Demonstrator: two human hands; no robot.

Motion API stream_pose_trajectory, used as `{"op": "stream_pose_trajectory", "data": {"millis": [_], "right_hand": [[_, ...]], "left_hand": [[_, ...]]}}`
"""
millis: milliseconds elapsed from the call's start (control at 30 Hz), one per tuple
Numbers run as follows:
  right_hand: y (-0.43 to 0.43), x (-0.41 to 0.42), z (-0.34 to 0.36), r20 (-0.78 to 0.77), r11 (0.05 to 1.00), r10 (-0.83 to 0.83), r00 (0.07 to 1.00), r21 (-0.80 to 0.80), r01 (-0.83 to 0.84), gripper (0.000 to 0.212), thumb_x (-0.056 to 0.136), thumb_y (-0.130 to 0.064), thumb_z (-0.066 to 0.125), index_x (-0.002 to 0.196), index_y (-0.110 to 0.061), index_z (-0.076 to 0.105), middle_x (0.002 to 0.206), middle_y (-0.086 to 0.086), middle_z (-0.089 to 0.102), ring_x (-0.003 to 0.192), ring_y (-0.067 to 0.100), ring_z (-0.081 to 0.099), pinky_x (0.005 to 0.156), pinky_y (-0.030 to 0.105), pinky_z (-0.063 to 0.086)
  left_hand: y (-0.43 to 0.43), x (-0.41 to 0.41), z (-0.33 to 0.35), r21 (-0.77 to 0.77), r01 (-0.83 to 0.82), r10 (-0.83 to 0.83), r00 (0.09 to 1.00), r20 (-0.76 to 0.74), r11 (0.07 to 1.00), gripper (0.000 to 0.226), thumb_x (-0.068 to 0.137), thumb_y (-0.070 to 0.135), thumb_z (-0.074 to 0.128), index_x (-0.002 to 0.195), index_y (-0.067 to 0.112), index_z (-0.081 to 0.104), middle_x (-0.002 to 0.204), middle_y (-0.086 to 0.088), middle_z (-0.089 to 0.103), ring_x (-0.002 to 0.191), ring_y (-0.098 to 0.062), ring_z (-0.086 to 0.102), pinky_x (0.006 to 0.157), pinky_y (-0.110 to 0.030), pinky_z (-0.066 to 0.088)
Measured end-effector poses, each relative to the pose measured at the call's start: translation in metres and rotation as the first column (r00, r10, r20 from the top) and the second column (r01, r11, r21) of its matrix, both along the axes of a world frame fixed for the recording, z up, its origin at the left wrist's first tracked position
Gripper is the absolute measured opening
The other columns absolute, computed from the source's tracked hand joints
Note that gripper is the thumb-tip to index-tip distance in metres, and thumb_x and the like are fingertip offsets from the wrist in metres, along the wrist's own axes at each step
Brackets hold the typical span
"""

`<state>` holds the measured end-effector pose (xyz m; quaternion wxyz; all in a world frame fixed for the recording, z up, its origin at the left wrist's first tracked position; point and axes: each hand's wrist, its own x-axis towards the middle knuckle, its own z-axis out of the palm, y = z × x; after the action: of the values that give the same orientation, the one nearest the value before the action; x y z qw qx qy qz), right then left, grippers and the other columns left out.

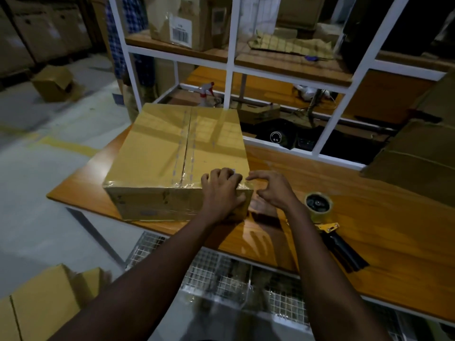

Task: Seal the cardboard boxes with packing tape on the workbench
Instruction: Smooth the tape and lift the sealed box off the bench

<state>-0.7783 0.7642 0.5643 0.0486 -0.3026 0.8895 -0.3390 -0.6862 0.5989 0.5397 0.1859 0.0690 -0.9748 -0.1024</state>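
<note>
A closed cardboard box (pixel 172 153) sits on the wooden workbench (pixel 369 242), with clear tape along its centre seam and near top edge. My left hand (pixel 222 193) lies over the box's near right corner, fingers bent over the top edge and pressing on the tape. My right hand (pixel 273 190) hovers just right of that corner with loosely curled fingers and holds nothing. A tape dispenser (pixel 322 215) with a roll of clear tape and a black handle lies on the bench to the right of my right hand.
A white metal shelf frame (pixel 231 67) rises behind the bench, holding boxes and a spray bottle (pixel 205 93). Stacked flat cardboard (pixel 418 148) lies at far right. More boxes (pixel 41 306) stand on the floor at lower left. A wire mesh rack (pixel 221 274) runs below the bench edge.
</note>
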Motion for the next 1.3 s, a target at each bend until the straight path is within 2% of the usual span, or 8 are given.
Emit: {"op": "stream_pose_trajectory", "data": {"millis": [233,333,433,700,867,1000,1133,1300], "right_hand": [[0.004,-0.012,-0.011,-0.018,0.997,0.074,0.997,0.015,-0.074,0.035,0.069,-0.018,0.085,0.100,-0.032,0.076,0.128,-0.014,0.063,0.121,0.017,0.056,0.094,0.044,0.049],[0.001,-0.011,-0.013,-0.060,0.997,0.070,0.996,0.019,-0.069,0.027,0.068,-0.030,0.082,0.094,-0.035,0.073,0.123,-0.015,0.062,0.114,0.021,0.056,0.088,0.045,0.049],[-0.006,-0.002,-0.017,-0.111,1.000,0.023,0.994,0.020,-0.021,0.023,0.070,-0.028,0.076,0.091,-0.031,0.067,0.116,-0.009,0.057,0.107,0.023,0.051,0.085,0.046,0.047],[-0.017,0.004,-0.022,-0.142,1.000,-0.025,0.990,0.013,0.027,0.026,0.069,-0.032,0.071,0.091,-0.022,0.062,0.098,-0.010,0.041,0.096,0.021,0.045,0.078,0.043,0.045],[-0.011,0.001,-0.034,-0.148,0.992,-0.029,0.989,-0.124,0.011,0.034,0.078,-0.043,0.064,0.099,-0.017,0.069,0.099,-0.011,0.050,0.099,0.022,0.051,0.081,0.049,0.046],[-0.039,0.013,-0.026,-0.250,0.968,-0.237,0.939,-0.137,0.208,0.046,0.088,-0.050,0.036,0.083,-0.013,0.063,0.090,-0.002,0.053,0.092,0.024,0.050,0.080,0.039,0.033],[-0.076,0.027,-0.029,-0.284,0.941,-0.327,0.901,-0.186,0.283,0.037,0.090,-0.037,0.038,0.085,-0.012,0.064,0.091,0.007,0.061,0.090,0.030,0.055,0.078,0.039,0.037],[-0.081,0.025,-0.039,-0.373,0.921,-0.387,0.843,-0.193,0.338,0.028,0.085,-0.031,0.045,0.072,-0.012,0.061,0.077,0.007,0.059,0.079,0.031,0.055,0.068,0.037,0.039]], "left_hand": [[0.004,-0.005,0.005,-0.024,-0.103,0.103,0.995,0.015,0.994,0.059,0.069,0.074,0.052,0.112,0.034,0.055,0.120,-0.001,0.050,0.111,-0.023,0.045,0.086,-0.041,0.032],[-0.004,-0.002,0.008,-0.065,-0.038,0.043,0.996,0.073,0.997,0.063,0.070,0.069,0.057,0.122,0.034,0.050,0.129,-0.003,0.047,0.118,-0.025,0.043,0.089,-0.041,0.032],[-0.021,0.005,0.008,-0.106,0.008,0.004,0.993,0.118,0.994,0.069,0.072,0.060,0.063,0.134,0.035,0.046,0.139,-0.006,0.044,0.124,-0.027,0.039,0.094,-0.042,0.030],[-0.039,0.022,-0.002,-0.240,-0.003,0.034,0.992,0.123,0.971,0.074,0.076,0.056,0.056,0.144,0.033,0.040,0.145,-0.011,0.045,0.128,-0.032,0.043,0.095,-0.045,0.037],[-0.040,0.023,-0.004,-0.245,0.016,0.017,0.991,0.129,0.969,0.073,0.080,0.054,0.055,0.147,0.032,0.036,0.148,-0.011,0.042,0.132,-0.032,0.040,0.099,-0.046,0.036],[-0.046,0.026,-0.006,-0.239,0.061,-0.030,0.991,0.133,0.969,0.068,0.090,0.058,0.028,0.151,0.028,0.032,0.154,-0.010,0.036,0.142,-0.033,0.032,0.113,-0.055,0.025],[-0.066,0.028,-0.012,-0.261,0.050,-0.011,0.989,0.150,0.964,0.068,0.099,0.059,0.013,0.154,0.024,0.027,0.160,-0.009,0.028,0.149,-0.032,0.022,0.117,-0.058,0.013],[-0.130,0.053,-0.005,-0.261,0.030,0.029,0.975,0.219,0.965,0.081,0.095,0.067,0.002,0.152,0.020,0.035,0.156,-0.005,0.037,0.142,-0.030,0.037,0.113,-0.058,0.023]]}}
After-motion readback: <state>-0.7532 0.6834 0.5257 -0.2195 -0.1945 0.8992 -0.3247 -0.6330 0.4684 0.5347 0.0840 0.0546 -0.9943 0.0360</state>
